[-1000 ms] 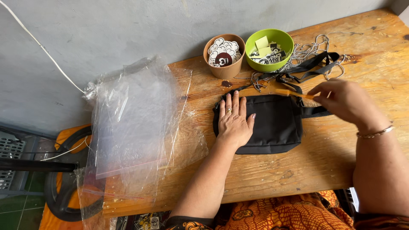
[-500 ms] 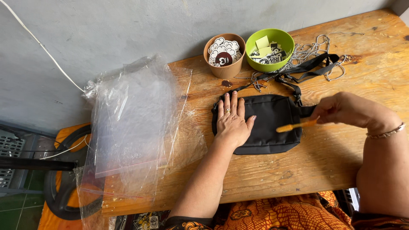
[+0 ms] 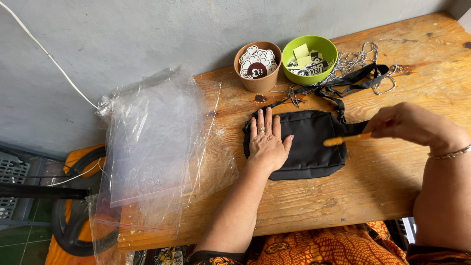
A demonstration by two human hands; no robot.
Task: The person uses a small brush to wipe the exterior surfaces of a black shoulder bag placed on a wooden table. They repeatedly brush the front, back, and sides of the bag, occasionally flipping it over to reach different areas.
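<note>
Head camera, looking down on my wooden bench [image 3: 373,181]. At its left end a heap of clear plastic bags [image 3: 152,142] hangs over the edge and spills past the front left corner. Next comes my left hand [image 3: 266,142]: forearm reaching up from the front edge, palm down, fingers spread and flat, pressing the left part of the black pouch [image 3: 306,143]. It grips nothing; it only pins the pouch to the wood.

The pouch lies near the middle of the bench, its long axis running left to right along the bench, its strap [image 3: 351,83] leading off from the right top corner toward the back edge. Behind it, at the back edge, stand a brown cup [image 3: 257,66] of round stickers and, just right of it, a green bowl [image 3: 309,59] of small tags, with a tangle of thin metal chains [image 3: 355,61] lying beside the bowl and under the strap.

At the right my right hand [image 3: 407,125] is closed around the handle of an orange brush [image 3: 343,140]. The brush lies almost level, bristle end pointing left and resting on the pouch's right part, the handle end hidden in my fingers. A thin bracelet sits on that wrist.
</note>
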